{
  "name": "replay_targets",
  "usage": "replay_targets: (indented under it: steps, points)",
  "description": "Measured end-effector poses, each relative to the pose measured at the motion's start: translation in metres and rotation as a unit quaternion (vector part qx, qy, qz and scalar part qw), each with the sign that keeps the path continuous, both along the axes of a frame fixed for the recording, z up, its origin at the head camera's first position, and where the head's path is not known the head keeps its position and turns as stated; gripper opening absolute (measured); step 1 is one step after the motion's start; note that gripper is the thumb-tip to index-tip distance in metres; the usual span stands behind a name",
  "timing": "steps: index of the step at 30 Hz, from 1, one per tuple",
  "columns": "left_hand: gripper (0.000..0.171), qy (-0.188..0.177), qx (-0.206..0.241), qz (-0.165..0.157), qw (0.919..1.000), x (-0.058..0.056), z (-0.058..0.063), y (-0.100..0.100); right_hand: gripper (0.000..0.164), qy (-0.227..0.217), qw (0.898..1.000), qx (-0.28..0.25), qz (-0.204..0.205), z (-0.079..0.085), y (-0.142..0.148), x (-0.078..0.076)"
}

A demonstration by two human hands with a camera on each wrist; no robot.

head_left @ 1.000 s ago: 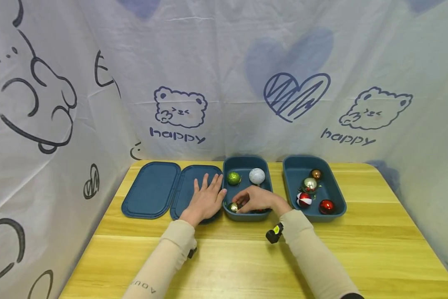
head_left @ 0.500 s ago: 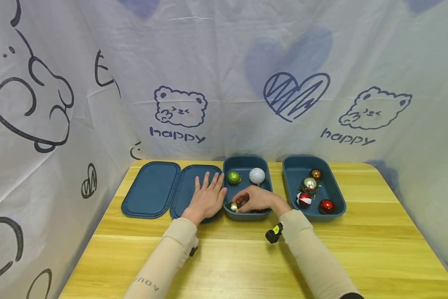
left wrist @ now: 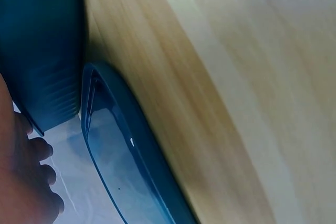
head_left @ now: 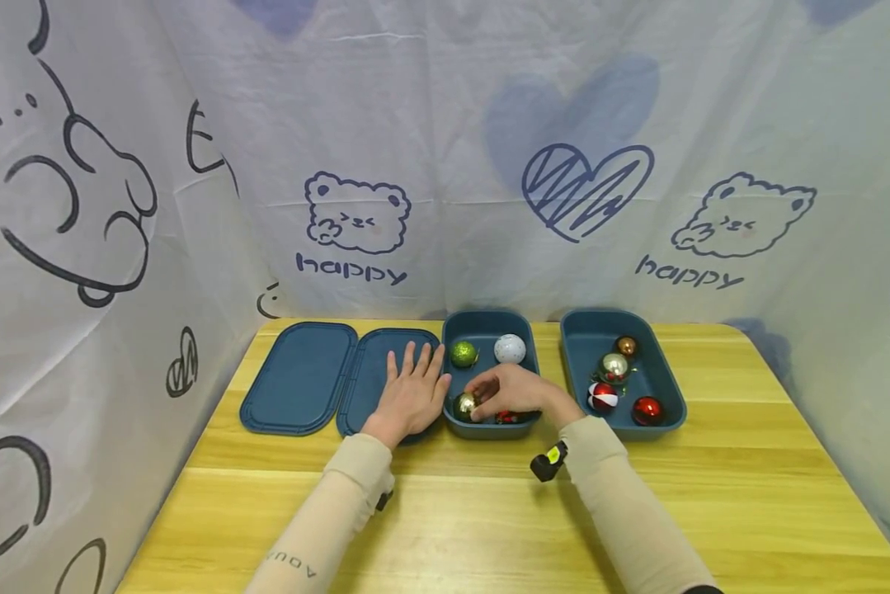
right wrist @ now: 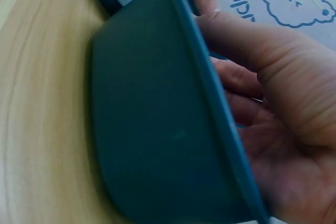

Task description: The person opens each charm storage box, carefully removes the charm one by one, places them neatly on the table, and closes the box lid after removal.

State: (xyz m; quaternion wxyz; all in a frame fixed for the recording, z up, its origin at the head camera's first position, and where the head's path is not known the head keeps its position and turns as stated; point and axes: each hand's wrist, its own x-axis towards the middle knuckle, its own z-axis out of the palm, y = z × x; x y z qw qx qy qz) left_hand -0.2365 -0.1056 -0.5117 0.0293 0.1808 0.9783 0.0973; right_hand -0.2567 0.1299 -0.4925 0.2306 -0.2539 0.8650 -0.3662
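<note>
My right hand [head_left: 515, 391] reaches into the middle blue box [head_left: 454, 427], thumb and fingers pinching a shiny gold bauble [head_left: 464, 405] near its front left corner. In the right wrist view the box wall [right wrist: 152, 114] hides that bauble. A glittery green bauble [head_left: 463, 354] and a white speckled one [head_left: 510, 348] lie farther back in this box. Something red [head_left: 507, 417] shows partly under the right hand. My left hand [head_left: 409, 398] lies over the right-hand blue lid [head_left: 370, 351], fingers straight, thumb by the middle box's left wall.
A second blue lid [head_left: 299, 375] lies at the far left. The right blue box [head_left: 675, 396] holds several baubles, among them a red one [head_left: 647, 411] and a red-and-white one [head_left: 603, 397]. A printed white curtain [head_left: 467, 247] hangs behind the wooden table [head_left: 459, 511].
The gold bauble has risen slightly in my right hand, and more of it shows. More of the red thing beneath that hand is visible. My left hand stays in place.
</note>
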Motion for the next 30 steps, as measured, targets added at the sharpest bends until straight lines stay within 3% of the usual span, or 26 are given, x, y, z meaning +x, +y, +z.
replay_targets:
  steps: [13,30]
  points:
    - [0.064,-0.01,0.002,-0.001,0.9999,0.0,0.003,-0.001,0.045,0.0,1.0,-0.014,-0.008,0.014,0.008,0.006]
    - [0.063,-0.002,-0.004,0.0,1.0,-0.001,0.0,0.0,0.049,-0.034,0.996,-0.087,-0.004,0.022,0.025,0.019]
